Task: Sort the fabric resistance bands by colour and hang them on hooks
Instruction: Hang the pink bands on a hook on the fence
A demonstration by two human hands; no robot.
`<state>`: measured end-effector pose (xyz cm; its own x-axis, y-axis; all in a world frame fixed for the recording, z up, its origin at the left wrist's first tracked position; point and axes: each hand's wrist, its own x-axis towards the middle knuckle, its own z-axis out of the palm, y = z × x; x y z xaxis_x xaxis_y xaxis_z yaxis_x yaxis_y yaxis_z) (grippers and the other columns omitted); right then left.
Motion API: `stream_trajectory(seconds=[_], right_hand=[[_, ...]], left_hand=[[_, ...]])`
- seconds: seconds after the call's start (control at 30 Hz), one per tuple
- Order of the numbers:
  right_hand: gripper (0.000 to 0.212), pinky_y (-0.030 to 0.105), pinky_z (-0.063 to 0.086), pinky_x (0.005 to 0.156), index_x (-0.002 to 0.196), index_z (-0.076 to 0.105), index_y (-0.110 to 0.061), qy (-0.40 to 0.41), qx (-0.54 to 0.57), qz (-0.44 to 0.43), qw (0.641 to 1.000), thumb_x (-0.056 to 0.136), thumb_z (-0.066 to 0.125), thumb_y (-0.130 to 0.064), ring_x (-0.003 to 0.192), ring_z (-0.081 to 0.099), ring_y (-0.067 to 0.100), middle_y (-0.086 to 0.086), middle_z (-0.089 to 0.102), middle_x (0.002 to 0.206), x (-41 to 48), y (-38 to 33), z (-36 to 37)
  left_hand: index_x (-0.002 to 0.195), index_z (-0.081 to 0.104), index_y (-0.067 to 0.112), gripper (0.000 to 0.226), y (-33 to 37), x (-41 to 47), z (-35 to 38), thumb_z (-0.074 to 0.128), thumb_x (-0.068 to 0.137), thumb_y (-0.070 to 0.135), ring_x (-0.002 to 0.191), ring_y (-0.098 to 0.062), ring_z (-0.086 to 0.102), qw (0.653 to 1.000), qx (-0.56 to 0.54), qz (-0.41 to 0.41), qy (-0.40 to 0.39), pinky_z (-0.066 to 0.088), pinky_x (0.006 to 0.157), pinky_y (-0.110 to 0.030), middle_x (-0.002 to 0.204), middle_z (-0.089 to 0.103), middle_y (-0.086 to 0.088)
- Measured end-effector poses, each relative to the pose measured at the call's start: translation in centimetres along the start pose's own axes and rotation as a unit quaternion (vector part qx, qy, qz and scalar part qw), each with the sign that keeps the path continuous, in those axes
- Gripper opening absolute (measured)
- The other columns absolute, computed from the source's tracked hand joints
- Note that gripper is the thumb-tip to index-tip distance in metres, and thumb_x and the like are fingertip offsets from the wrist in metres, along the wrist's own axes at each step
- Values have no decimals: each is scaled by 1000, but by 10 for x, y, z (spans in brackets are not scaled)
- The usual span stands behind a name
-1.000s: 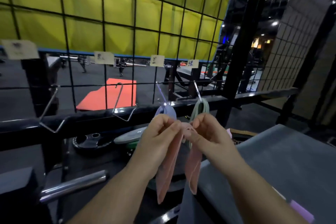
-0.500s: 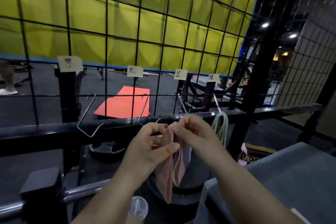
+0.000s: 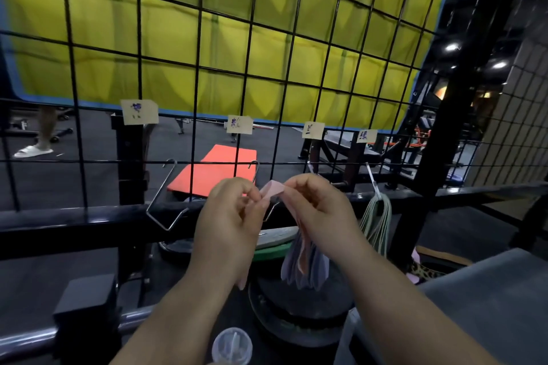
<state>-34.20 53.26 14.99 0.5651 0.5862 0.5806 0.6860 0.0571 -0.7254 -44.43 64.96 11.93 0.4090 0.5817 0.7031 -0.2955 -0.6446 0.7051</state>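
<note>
Within the last second both hands carried the pink band (image 3: 273, 190) up and leftward, away from the lilac bands (image 3: 318, 271) and in front of the bare 2nd hook (image 3: 255, 168). The left hand (image 3: 229, 216) and right hand (image 3: 321, 210) each pinched its top fold, spread open between them, while its tail dangled under the right hand. Looping it on seemed to be the next step, as the green bands (image 3: 376, 225) already hung on hook 4.

Both forearms reach forward, the left grip (image 3: 228, 216) and right grip (image 3: 320, 210) close together, fingertips curled, pinching.
</note>
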Motion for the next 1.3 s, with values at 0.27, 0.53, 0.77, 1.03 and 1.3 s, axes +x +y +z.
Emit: stream_trajectory(seconds=[0.27,0.53,0.77,1.03,1.3], right_hand=[[7,24,49,70,90,65,-29,16,-104,8,994,94,60,-27,76,60,3,-13,65,80,8,9,8],[4,39,52,76,93,62,-31,17,-165,39,985,94,58,-34,77,60,7,-13,68,81,14,12,14],[8,40,52,77,98,62,-31,-5,-178,43,983,95,55,-30,80,59,10,-11,69,85,16,10,14],[5,44,54,83,88,64,-33,-9,-93,72,993,90,63,-29,85,65,9,-14,70,86,15,8,12],[8,15,46,62,93,69,-16,-65,32,78,994,93,64,-23,65,57,-2,-15,63,70,4,5,15]], left_hand=[[76,60,19,22,-10,5,6,65,79,-3,74,-8,49,988,144,50,13,39,64,-23,75,54,12],[85,73,17,28,-20,3,12,50,74,6,76,-15,60,978,183,101,-2,47,63,-24,92,64,5],[87,76,15,16,-16,-2,13,67,74,10,83,-22,64,968,227,102,-19,51,67,-29,94,64,2],[77,65,23,15,-13,0,10,71,82,11,86,1,56,990,130,53,-20,44,73,-11,90,60,9],[88,70,29,14,-2,-13,5,62,92,18,79,-17,66,970,-155,-185,-27,50,75,-30,85,72,0]])
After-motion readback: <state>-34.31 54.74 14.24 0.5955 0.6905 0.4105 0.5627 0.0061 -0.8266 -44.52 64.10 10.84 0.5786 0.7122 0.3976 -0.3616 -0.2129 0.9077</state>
